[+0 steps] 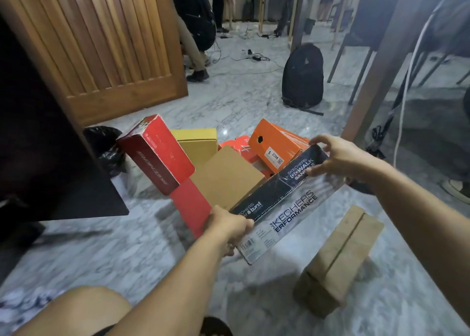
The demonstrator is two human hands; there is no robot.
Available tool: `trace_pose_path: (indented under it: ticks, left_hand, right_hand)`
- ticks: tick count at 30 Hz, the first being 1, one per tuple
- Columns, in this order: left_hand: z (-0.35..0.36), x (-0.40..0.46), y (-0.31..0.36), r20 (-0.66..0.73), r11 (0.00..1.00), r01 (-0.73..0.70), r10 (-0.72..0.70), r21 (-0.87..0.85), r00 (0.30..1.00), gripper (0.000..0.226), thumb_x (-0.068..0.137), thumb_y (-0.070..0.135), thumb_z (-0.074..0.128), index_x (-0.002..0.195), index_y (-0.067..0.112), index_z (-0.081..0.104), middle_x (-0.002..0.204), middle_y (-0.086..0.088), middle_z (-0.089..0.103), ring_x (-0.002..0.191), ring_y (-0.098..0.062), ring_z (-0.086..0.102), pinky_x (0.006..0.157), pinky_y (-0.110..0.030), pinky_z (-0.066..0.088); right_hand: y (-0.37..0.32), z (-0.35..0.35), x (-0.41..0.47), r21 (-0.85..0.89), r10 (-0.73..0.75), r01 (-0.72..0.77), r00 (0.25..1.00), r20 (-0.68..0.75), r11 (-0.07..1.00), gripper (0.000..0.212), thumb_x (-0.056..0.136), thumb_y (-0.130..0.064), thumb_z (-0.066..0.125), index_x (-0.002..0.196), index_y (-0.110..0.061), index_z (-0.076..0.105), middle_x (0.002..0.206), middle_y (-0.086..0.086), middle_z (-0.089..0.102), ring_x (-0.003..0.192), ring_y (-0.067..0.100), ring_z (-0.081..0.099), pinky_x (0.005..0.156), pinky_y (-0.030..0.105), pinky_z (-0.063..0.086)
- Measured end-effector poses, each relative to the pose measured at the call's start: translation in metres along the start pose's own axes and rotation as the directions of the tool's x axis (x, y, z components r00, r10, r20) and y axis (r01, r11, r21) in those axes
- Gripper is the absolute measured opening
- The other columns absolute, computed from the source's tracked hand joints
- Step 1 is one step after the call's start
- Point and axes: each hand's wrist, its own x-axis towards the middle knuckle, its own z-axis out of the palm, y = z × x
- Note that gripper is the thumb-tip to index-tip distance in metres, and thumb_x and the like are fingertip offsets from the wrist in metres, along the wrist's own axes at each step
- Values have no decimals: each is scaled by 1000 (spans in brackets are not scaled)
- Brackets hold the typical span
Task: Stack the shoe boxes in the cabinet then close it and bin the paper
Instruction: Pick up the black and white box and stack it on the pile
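A black and grey Skechers shoe box [287, 208] hangs tilted above the marble floor, held between both hands. My left hand [229, 227] grips its near end. My right hand [338, 157] holds the far end with fingers spread over the rim. Behind it a pile of shoe boxes lies on the floor: a red box [155, 155] with its lid flap hanging down, a yellow box [197, 142], an orange box [274, 145] and a brown cardboard flap [226, 178]. A plain brown box [338, 262] lies at the lower right. The dark cabinet [45, 152] stands open at the left.
The cabinet's slatted wooden door [114, 46] stands open behind the pile. A black plastic bag [106, 145] sits by the cabinet. A black backpack [302, 76] and table legs [376, 81] stand to the right. People and cables are farther back.
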Motion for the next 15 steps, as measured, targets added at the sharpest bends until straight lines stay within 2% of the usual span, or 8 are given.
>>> trace_pose_path:
  ticks: [2,4,5,7,9,12,15]
  left_hand:
    - [-17,-14,9,-40,998,-64,64,6,997,47,78,20,77,105,9,40,78,-9,51,59,-22,54,43,-22,37]
    - [-36,-28,17,-93,991,-133,135,26,986,55,76,24,79,113,11,40,87,-5,48,78,-29,63,43,-30,48]
    - [-46,-34,20,-133,985,-170,173,39,976,57,75,27,80,113,13,40,90,-2,48,87,-29,63,54,-37,56]
    - [-70,-48,25,-246,968,-242,251,66,936,61,71,35,82,114,19,42,103,-2,55,97,-27,61,77,-43,58]
    - [-95,-64,29,-375,940,-315,340,128,862,57,67,41,80,112,24,49,107,0,60,97,-25,62,82,-42,56]
    - [-135,-92,33,-498,891,-393,453,228,739,44,67,43,79,104,33,57,96,3,66,89,-25,64,75,-37,57]
    - [-177,-117,36,-567,854,-448,513,264,645,54,70,38,81,119,36,59,105,2,67,95,-22,64,77,-32,55]
  right_hand:
    - [-13,-10,-8,59,-34,37,998,-53,998,75,62,-27,89,125,-31,48,105,3,67,84,20,66,79,41,57]
    - [-30,-20,-18,77,-70,78,993,-99,994,72,62,-25,89,121,-31,48,96,4,70,84,20,67,79,36,56]
    - [-39,-25,-23,83,-97,108,987,-127,991,72,62,-26,89,120,-34,47,97,4,69,86,21,66,81,38,55]
    - [-61,-32,-35,106,-156,177,970,-187,978,74,60,-29,89,120,-39,48,98,2,68,89,21,66,83,39,56]
    - [-81,-39,-45,151,-205,243,951,-231,958,79,58,-27,91,125,-40,51,101,1,68,91,19,67,85,36,56]
    - [-113,-44,-61,251,-286,348,924,-254,903,83,57,-18,92,126,-43,55,107,3,71,97,15,67,88,38,56]
    - [-147,-44,-79,288,-378,461,875,-302,839,75,56,-13,91,113,-50,60,102,0,72,96,11,65,86,44,56]
